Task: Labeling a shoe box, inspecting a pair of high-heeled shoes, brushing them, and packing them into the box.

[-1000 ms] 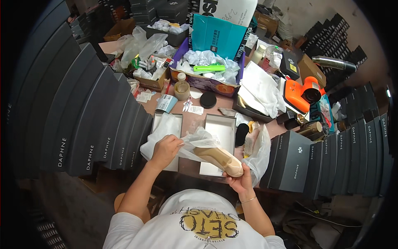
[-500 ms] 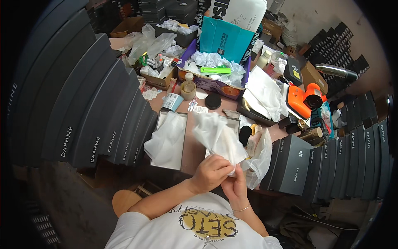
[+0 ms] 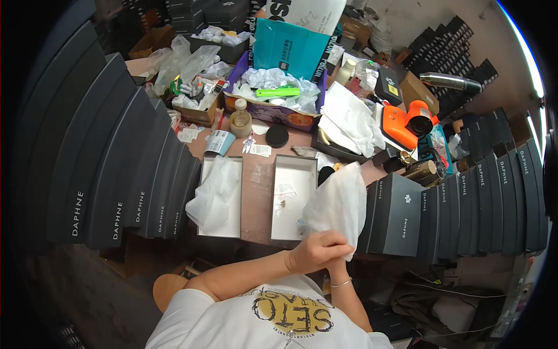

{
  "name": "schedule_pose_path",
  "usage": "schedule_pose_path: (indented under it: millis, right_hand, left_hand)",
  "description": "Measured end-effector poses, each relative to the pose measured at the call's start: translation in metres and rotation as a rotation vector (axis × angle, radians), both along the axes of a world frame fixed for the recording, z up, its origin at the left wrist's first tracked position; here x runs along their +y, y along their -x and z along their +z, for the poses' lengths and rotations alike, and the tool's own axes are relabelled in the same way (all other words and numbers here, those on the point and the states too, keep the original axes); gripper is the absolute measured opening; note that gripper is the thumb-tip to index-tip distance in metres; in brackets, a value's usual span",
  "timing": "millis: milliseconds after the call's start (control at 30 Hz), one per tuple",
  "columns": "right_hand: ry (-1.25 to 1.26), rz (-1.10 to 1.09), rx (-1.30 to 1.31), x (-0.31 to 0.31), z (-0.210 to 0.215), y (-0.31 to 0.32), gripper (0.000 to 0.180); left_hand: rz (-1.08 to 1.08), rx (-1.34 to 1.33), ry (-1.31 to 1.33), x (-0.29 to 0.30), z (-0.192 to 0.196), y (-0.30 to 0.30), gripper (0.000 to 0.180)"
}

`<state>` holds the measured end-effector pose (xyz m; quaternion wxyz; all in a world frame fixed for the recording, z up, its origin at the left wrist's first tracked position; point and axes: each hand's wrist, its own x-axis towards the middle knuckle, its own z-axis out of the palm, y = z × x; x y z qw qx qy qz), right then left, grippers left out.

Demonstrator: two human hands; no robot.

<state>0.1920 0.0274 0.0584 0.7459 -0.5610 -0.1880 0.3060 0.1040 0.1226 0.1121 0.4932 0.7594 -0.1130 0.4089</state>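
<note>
A thin white wrapping (image 3: 337,200), translucent and creased, stands up from my two hands, and what lies inside it I cannot make out. My left hand (image 3: 318,252) is closed on its lower end, fingers curled. Just behind and below it, my right hand (image 3: 337,266) is closed at the same gathered end, its fingers partly hidden. Left of the wrapping lies an open grey-edged box (image 3: 294,218) with small paper slips on its white bottom. Farther left, another open box (image 3: 233,215) holds crumpled white tissue (image 3: 210,195).
Tall stacks of dark shoe boxes rise at left (image 3: 133,168) and right (image 3: 398,218). Behind the open boxes stand a bottle (image 3: 240,123), a round black lid (image 3: 277,137) and a purple box (image 3: 279,114) of crumpled wrapping. An orange device (image 3: 399,128) lies at right.
My hands and the white wrapping have moved right, off the right-hand open box, whose bottom now shows. The wrapping now stands more upright. The whole view has shifted slightly.
</note>
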Motion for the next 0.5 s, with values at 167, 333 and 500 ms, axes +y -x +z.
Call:
schedule_pose_path:
  millis: [167, 333, 500]
  right_hand:
    - [-0.121, 0.159, 0.245, -0.027, 0.024, -0.002, 0.052]
    - [0.055, 0.249, -0.012, -0.028, 0.023, 0.005, 0.054]
    - [0.210, 0.202, -0.334, -0.021, 0.010, 0.006, 0.057]
  left_hand:
    - [-0.160, 0.166, -0.018, -0.034, -0.006, 0.011, 0.032]
    - [-0.380, 0.245, -0.132, -0.040, -0.009, 0.009, 0.025]
    - [-0.628, 0.545, -0.240, -0.026, -0.011, 0.026, 0.032]
